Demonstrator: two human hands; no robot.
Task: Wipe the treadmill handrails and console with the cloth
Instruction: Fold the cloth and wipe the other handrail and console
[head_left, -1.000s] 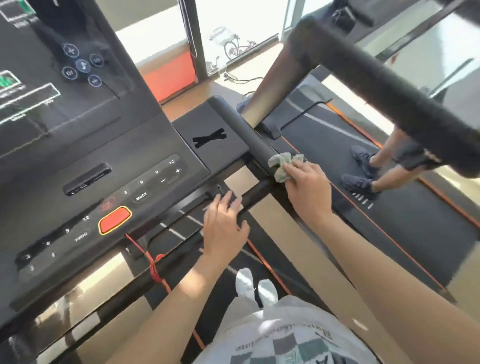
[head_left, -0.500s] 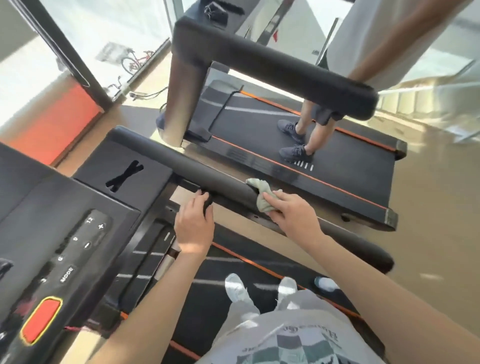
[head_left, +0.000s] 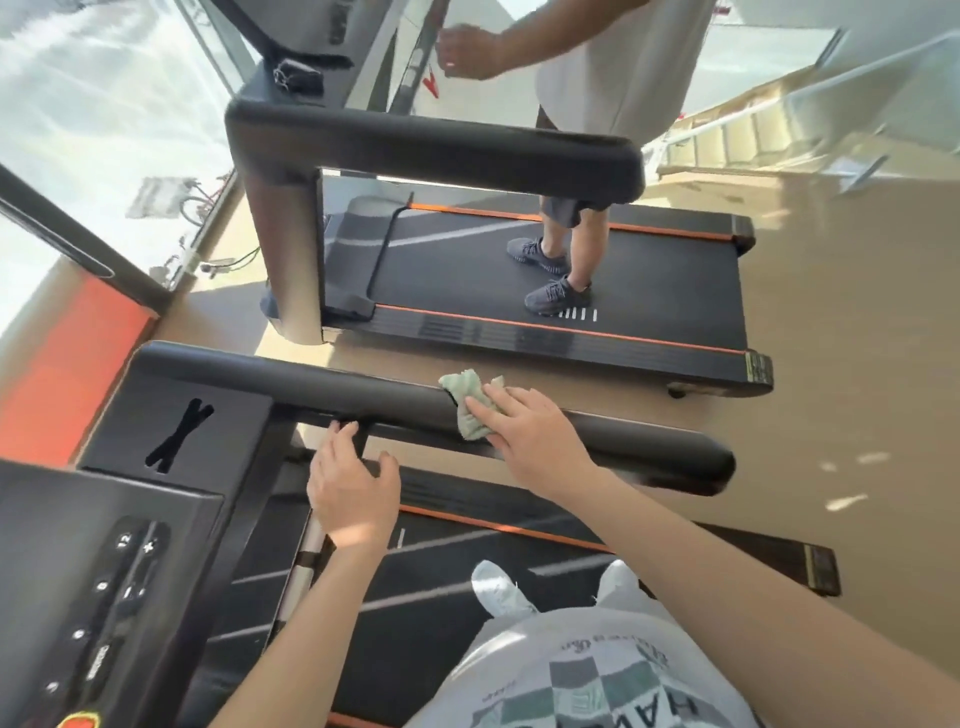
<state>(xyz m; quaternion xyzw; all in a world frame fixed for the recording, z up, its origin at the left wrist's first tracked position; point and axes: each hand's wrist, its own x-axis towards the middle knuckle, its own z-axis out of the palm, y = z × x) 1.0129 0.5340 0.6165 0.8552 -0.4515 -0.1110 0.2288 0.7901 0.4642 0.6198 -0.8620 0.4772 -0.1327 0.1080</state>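
The black padded right handrail (head_left: 322, 384) runs from the console (head_left: 104, 561) toward its rounded free end at the right. A crumpled pale green cloth (head_left: 462, 392) lies on top of the rail about midway along it. My right hand (head_left: 530, 436) presses the cloth onto the rail with fairly straight fingers. My left hand (head_left: 353, 491) is lower and to the left, with fingers and thumb curled round a short black strut (head_left: 358, 441) just under the rail. The console's far side is out of view.
A second treadmill (head_left: 519, 332) stands beyond the rail, with another person's legs (head_left: 566, 260) on its belt and its own thick handrail (head_left: 441, 148) above. Windows and a red wall panel (head_left: 67, 364) are at the left. Tan floor (head_left: 857, 364) lies to the right.
The view has swung right, away from the console. My right hand has slid the cloth along the rail toward its free end. My left hand left the front bar and took the strut.
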